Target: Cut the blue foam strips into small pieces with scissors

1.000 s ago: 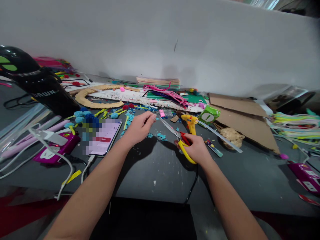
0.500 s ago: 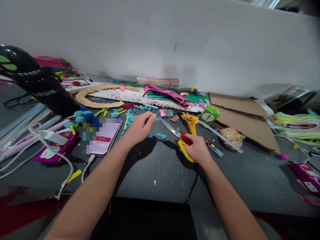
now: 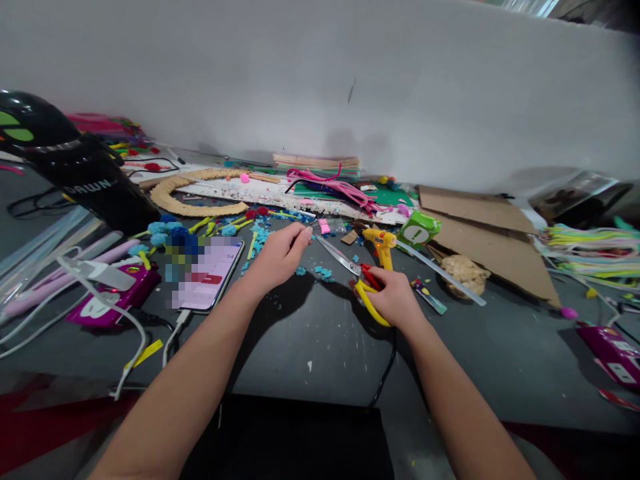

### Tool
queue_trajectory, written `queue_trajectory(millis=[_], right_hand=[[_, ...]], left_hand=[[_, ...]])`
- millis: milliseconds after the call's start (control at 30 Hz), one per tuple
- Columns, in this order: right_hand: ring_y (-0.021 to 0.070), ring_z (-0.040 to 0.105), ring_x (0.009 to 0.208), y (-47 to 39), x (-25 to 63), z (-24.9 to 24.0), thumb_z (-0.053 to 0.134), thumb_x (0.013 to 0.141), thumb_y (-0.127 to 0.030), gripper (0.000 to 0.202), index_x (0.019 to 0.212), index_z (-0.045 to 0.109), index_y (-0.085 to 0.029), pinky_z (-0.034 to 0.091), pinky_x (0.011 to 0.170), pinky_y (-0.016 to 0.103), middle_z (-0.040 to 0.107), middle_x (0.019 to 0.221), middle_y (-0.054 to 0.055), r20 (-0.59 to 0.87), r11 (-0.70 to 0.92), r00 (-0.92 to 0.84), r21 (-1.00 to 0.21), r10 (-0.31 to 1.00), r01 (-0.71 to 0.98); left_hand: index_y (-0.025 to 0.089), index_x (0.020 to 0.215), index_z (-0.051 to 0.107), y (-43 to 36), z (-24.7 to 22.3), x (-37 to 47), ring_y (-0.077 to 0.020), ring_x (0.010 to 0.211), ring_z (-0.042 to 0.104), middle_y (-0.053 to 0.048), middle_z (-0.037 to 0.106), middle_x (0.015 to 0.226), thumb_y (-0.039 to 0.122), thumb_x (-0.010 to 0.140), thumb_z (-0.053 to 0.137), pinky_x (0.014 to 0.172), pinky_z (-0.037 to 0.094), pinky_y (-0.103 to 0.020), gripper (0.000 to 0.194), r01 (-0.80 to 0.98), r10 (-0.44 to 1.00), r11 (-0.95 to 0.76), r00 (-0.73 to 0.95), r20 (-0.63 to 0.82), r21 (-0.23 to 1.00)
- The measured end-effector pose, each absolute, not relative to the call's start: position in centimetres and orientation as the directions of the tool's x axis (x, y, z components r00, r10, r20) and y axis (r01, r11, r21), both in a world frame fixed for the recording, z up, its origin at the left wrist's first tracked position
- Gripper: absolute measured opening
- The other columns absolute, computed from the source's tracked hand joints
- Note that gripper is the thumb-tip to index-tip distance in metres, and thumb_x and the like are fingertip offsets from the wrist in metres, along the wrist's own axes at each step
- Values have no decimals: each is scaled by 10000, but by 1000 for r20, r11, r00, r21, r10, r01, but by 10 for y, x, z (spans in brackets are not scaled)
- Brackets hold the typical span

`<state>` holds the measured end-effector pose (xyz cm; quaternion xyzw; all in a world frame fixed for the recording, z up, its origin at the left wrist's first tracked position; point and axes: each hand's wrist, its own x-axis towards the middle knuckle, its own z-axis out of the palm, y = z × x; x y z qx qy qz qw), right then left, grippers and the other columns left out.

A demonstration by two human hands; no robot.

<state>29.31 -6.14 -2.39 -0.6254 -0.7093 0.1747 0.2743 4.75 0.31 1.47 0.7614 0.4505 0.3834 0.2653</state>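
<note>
My right hand (image 3: 393, 297) grips scissors (image 3: 341, 257) by their yellow and red handles, with the blades pointing up and left. Just beyond the blade tips, my left hand (image 3: 285, 253) is closed in a pinch. A tiny bit of light blue shows at those fingertips, and the rest of that small blue piece is hidden. Light blue scraps (image 3: 323, 273) lie on the grey table below the blades. Behind my right hand stands a yellow hot glue gun (image 3: 384, 248) with a clear glue stick (image 3: 445, 273) sticking out of its back.
On the left are a phone (image 3: 220, 267) with a white cable, a purple power strip (image 3: 113, 300) and a black bottle (image 3: 85, 167). A tan ring (image 3: 165, 197) lies behind. Cardboard (image 3: 495, 247), a green packet (image 3: 420, 228) and a crumpled tan lump (image 3: 465, 275) are at right.
Both hands stay almost in place. The blue bit at my left fingertips looks slightly shorter, and the scissor tips have shifted very little.
</note>
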Motion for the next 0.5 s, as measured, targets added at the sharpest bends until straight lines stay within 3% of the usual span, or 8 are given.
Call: queue_trajectory(millis=[333, 500], right_hand=[[106, 369, 556, -62, 293, -25, 695, 706, -410, 304, 621, 503, -191, 285, 501, 234, 424, 567, -45, 146, 116, -23, -665, 989, 738], [107, 361, 555, -62, 292, -26, 674, 728, -423, 300, 627, 513, -191, 279, 504, 239, 423, 564, -44, 146, 124, -39, -638, 988, 760]], left_hand=[[189, 758, 495, 4, 13, 47, -133, 629, 455, 14, 503, 659, 414, 987, 369, 612, 346, -272, 345, 497, 895, -444, 281, 346, 746], [190, 755, 484, 4, 12, 47, -130, 639, 462, 15, 506, 668, 417, 990, 367, 629, 355, -273, 346, 480, 898, -437, 281, 338, 761]])
